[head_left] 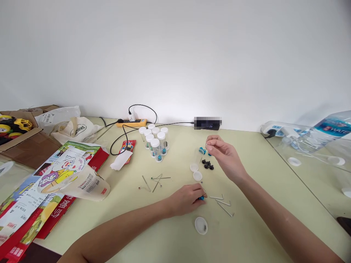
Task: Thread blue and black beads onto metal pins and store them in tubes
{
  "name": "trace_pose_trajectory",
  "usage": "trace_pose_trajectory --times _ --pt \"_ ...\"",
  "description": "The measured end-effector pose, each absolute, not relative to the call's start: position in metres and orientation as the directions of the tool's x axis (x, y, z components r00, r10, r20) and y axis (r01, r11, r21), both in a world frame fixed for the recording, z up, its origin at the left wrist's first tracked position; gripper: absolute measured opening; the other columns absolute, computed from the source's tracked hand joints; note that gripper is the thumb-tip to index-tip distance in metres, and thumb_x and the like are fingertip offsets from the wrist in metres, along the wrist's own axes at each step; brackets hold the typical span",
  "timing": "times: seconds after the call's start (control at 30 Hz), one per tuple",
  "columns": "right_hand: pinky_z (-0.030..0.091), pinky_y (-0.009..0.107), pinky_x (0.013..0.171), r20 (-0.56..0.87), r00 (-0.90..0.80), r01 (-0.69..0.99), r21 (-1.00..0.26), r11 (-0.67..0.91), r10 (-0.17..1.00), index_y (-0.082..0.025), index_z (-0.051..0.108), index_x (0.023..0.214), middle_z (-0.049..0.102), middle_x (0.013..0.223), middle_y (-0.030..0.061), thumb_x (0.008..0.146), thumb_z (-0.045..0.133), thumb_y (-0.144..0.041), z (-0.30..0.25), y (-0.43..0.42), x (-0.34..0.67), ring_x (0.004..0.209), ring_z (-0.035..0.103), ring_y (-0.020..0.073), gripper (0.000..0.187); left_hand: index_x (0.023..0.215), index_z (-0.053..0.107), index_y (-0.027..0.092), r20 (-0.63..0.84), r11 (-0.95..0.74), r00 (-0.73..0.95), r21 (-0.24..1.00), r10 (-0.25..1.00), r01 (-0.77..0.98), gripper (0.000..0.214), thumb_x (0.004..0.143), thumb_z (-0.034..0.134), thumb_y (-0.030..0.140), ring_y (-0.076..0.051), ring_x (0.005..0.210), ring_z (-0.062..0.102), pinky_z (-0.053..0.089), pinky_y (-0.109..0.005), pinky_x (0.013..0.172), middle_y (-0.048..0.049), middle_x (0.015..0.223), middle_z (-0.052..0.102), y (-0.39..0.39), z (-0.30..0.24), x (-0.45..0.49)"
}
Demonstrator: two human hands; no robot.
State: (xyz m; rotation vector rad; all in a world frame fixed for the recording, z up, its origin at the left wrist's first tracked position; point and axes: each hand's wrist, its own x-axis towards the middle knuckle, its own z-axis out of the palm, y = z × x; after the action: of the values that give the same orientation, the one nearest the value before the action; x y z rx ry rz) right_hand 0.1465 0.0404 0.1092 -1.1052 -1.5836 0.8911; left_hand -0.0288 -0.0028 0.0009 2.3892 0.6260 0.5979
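Note:
My left hand [189,199] rests on the pale green table [170,241], fingers curled round a small blue part [202,198]. My right hand [223,155] is raised a little above the table, its fingertips pinched on something small I cannot make out, right beside some blue parts [202,150]. Below it lie several small black parts [207,165] and two white caps [195,171]. Bent metal pins [222,204] lie to the right of my left hand. A white cap [201,225] with a dark bit in it sits nearer to me.
Several capped clear vials [155,142] stand in a cluster at the back centre, with loose pins [156,180] in front of them. Printed packaging [55,175] and a cardboard box [19,135] fill the left. A power strip [131,122], a black device [208,124] and a water bottle [326,133] sit along the back and right.

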Motion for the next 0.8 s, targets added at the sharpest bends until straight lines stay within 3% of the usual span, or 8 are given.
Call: trace_pose_trajectory --times 0.3,0.5,0.57,0.7,0.8 --pt "0.045 0.032 0.070 0.220 -0.118 0.315 -0.917 0.246 0.968 -0.022 0.064 0.080 0.050 0.104 0.0035 0.082 0.057 -0.047 0.090 0.050 0.146 0.079 0.052 0.0157 0.026 0.105 0.059 0.018 0.270 -0.710 0.772 0.634 0.575 0.307 0.020 0.088 0.050 0.020 -0.017 0.086 0.061 0.047 -0.025 0.076 -0.0062 0.092 0.064 -0.001 -0.004 -0.022" --pt "0.046 0.034 0.075 0.388 -0.084 0.463 -0.800 0.381 0.918 -0.024 0.059 0.096 0.052 0.106 0.0061 0.088 0.050 -0.045 0.089 0.047 0.151 0.087 0.053 0.0189 0.024 0.102 0.060 0.017 0.264 -0.709 0.768 0.626 0.584 0.325 0.019 0.087 0.054 0.027 -0.016 0.079 0.059 0.046 -0.025 0.073 -0.0054 0.084 0.062 -0.003 -0.002 -0.022" --pt "0.047 0.035 0.076 0.352 -0.140 0.506 -0.778 0.373 0.925 -0.026 0.055 0.106 0.052 0.113 0.0061 0.085 0.055 -0.044 0.087 0.047 0.154 0.095 0.053 0.0213 0.028 0.099 0.060 0.016 0.258 -0.701 0.759 0.627 0.598 0.339 0.018 0.086 0.056 0.028 -0.015 0.076 0.058 0.046 -0.024 0.071 -0.0058 0.086 0.061 -0.003 0.000 -0.022" --pt "0.046 0.038 0.083 0.182 -0.296 0.559 -0.763 0.325 0.938 -0.034 0.037 0.130 0.054 0.125 0.0033 0.076 0.066 -0.037 0.078 0.049 0.155 0.110 0.049 0.0245 0.061 0.094 0.060 0.017 0.249 -0.683 0.743 0.636 0.622 0.359 0.014 0.084 0.059 0.026 -0.015 0.075 0.057 0.047 -0.024 0.072 -0.0060 0.092 0.059 -0.005 -0.001 -0.022" --pt "0.046 0.040 0.081 0.139 -0.326 0.564 -0.765 0.310 0.935 -0.033 0.040 0.127 0.061 0.116 0.0029 0.080 0.060 -0.034 0.068 0.052 0.150 0.102 0.055 0.0235 0.051 0.094 0.061 0.018 0.282 -0.707 0.751 0.628 0.597 0.326 0.011 0.087 0.054 0.023 -0.016 0.083 0.058 0.047 -0.026 0.078 -0.0066 0.091 0.061 -0.005 -0.005 -0.022"
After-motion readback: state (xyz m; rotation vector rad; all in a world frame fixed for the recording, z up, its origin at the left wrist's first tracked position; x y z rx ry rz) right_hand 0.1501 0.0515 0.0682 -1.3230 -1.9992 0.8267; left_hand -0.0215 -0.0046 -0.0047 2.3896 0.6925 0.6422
